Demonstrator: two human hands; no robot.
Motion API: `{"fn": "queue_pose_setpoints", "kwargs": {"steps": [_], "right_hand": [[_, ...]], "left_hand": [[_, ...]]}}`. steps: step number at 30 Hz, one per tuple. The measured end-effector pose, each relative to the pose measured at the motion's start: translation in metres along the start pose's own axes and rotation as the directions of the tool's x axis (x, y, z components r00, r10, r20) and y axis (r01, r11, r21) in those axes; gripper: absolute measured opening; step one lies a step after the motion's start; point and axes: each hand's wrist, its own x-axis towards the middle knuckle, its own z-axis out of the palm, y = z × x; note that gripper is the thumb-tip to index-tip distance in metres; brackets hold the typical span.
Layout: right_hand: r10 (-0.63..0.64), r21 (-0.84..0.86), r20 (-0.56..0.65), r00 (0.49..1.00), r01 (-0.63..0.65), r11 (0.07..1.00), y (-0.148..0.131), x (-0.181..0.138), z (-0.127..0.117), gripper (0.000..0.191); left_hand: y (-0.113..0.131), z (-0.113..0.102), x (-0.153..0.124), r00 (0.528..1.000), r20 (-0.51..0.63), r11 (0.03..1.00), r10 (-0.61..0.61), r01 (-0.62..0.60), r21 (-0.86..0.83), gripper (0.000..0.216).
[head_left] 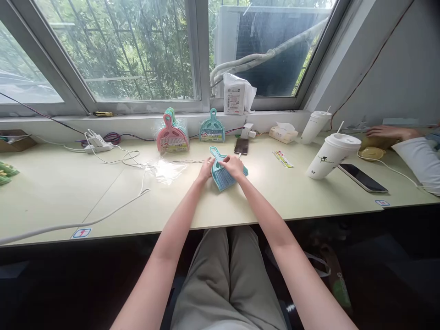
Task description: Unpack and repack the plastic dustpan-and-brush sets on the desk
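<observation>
Both hands, left hand (206,167) and right hand (233,165), pinch the teal brush (222,174); a slip could knock the phone (241,146) just behind it

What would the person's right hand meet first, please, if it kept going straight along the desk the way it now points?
Probably the dark phone lying just beyond the right hand, which rests on the teal brush set; depth is hard to judge, so it might pass beside it.

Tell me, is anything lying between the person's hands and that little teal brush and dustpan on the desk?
Nothing visible. The left hand and right hand already rest on the teal brush and dustpan, one at each side. The clear plastic wrapper lies off to the left, apart from them.
</observation>
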Motion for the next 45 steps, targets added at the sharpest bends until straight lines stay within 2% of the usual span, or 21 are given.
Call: {"fn": "queue_pose_setpoints", "kwargs": {"steps": [2,3,6,8,9,11,13,14,17,19,21,23,26,29,36,39,41,45], "right_hand": [[-0.014,0.074,-0.008,1.000,0.014,0.997,0.000,0.002,0.005,0.030],[-0.025,0.094,-0.018,1.000,0.026,0.995,0.004,0.005,0.004,0.030],[0.023,0.064,-0.179,0.984,-0.011,0.998,0.035,0.017,-0.011,0.038],[0.117,-0.016,-0.319,0.941,-0.129,0.992,0.072,0.026,-0.028,0.042],[0.177,-0.056,-0.348,0.921,-0.209,0.976,0.094,0.029,-0.037,0.046],[0.296,-0.113,-0.302,0.906,-0.342,0.933,0.136,0.031,-0.051,0.055],[0.364,-0.123,-0.164,0.917,-0.385,0.915,0.170,0.030,-0.059,0.055],[0.358,-0.115,-0.095,0.929,-0.367,0.923,0.182,0.028,-0.061,0.051],[0.189,-0.050,0.020,0.982,-0.188,0.981,0.202,0.021,-0.063,0.035],[0.093,-0.009,0.020,0.995,-0.093,0.996,0.205,0.014,-0.063,0.032],[0.069,-0.002,-0.020,0.997,-0.069,0.998,0.203,0.007,-0.063,0.035],[0.095,-0.039,-0.030,0.995,-0.096,0.995,0.199,0.000,-0.061,0.040],[0.159,-0.127,0.059,0.985,-0.151,0.980,0.189,-0.006,-0.055,0.050],[0.182,-0.144,0.088,0.979,-0.169,0.975,0.178,-0.005,-0.050,0.048],[0.177,-0.036,0.062,0.982,-0.175,0.984,0.145,-0.004,-0.039,0.043],[0.150,-0.036,0.031,0.988,-0.148,0.988,0.139,-0.007,-0.035,0.048],[0.156,-0.012,0.019,0.988,-0.156,0.988,0.138,-0.007,-0.034,0.045],[0.162,0.174,-0.025,0.986,-0.155,0.972,0.120,0.002,-0.040,0.042]], "left_hand": [[-0.002,-0.002,0.001,0.989,0.132,0.994,-0.062,0.074,-0.085,0.032],[-0.003,-0.003,0.001,0.987,0.143,0.989,-0.068,0.085,-0.120,0.029],[-0.006,-0.009,0.001,0.991,0.055,0.954,-0.119,0.130,-0.272,0.033],[-0.006,-0.012,0.002,0.985,0.019,0.922,-0.173,0.169,-0.349,0.041],[-0.005,-0.013,0.002,0.982,0.014,0.910,-0.190,0.182,-0.372,0.043],[-0.004,-0.013,0.003,0.980,0.006,0.895,-0.197,0.182,-0.407,0.046],[-0.002,-0.013,0.004,0.982,-0.013,0.877,-0.191,0.165,-0.451,0.044],[-0.002,-0.013,0.005,0.979,-0.019,0.862,-0.201,0.168,-0.479,0.042],[0.000,-0.015,0.005,0.974,-0.023,0.798,-0.226,0.172,-0.578,0.036],[0.002,-0.017,0.005,0.977,-0.039,0.762,-0.208,0.136,-0.633,0.036],[0.003,-0.019,0.005,0.983,-0.064,0.742,-0.174,0.088,-0.664,0.038],[0.004,-0.020,0.005,0.982,-0.086,0.734,-0.170,0.068,-0.676,0.038],[0.002,-0.021,0.007,0.974,-0.101,0.727,-0.204,0.081,-0.682,0.036],[-0.002,-0.024,0.011,0.967,-0.113,0.724,-0.227,0.090,-0.684,0.035],[-0.006,-0.030,0.014,0.960,-0.127,0.749,-0.250,0.108,-0.654,0.037],[-0.006,-0.029,0.014,0.960,-0.122,0.746,-0.251,0.111,-0.657,0.039],[-0.006,-0.028,0.014,0.960,-0.118,0.739,-0.256,0.115,-0.663,0.041],[-0.009,-0.027,0.017,0.960,-0.105,0.734,-0.261,0.126,-0.668,0.044]]}}
